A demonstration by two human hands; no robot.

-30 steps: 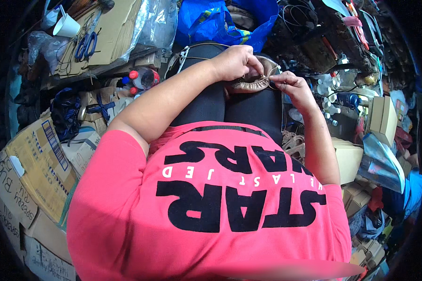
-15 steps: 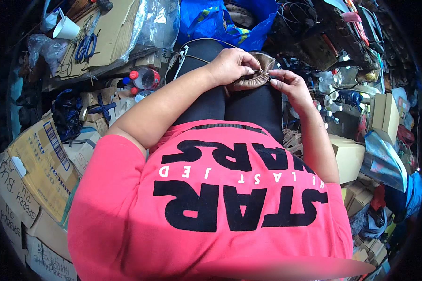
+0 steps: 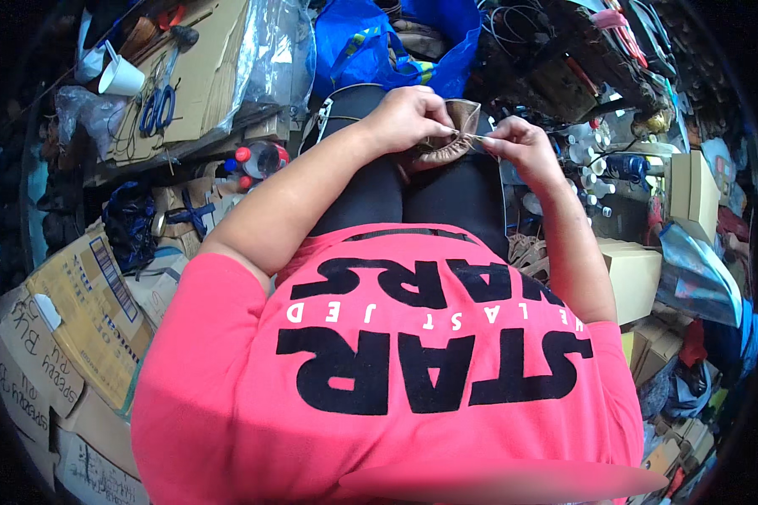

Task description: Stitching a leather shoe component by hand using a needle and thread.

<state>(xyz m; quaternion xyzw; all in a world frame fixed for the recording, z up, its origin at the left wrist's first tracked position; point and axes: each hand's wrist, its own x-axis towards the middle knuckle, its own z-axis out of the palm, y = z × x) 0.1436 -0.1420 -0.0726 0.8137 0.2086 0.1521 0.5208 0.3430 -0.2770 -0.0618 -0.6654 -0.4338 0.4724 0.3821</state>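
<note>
We see a brown gathered piece resting over the thighs of the dark trousers, between our two hands and nearer to the left one; its puckered rim curves along the lower side, and a smooth flap stands up above it; we cannot tell its whole shape, since our left hand covers part of it.

Our left hand reaches in from the left, its thumb and fingers closed on the puckered rim; whether they also catch the thread we cannot tell; our right hand is just beside the piece on the right, thumb and forefinger pinched together on that pale thread, which runs in a short line toward the rim.

Beyond our knees sits a blue bag, open at the top; to the left, scissors with blue handles lie on a stack of flat cardboard, with a white cup near them; a clear bottle lies below that stack; to the right, small white bottles crowd together, and a pale box stands beyond them.
</note>
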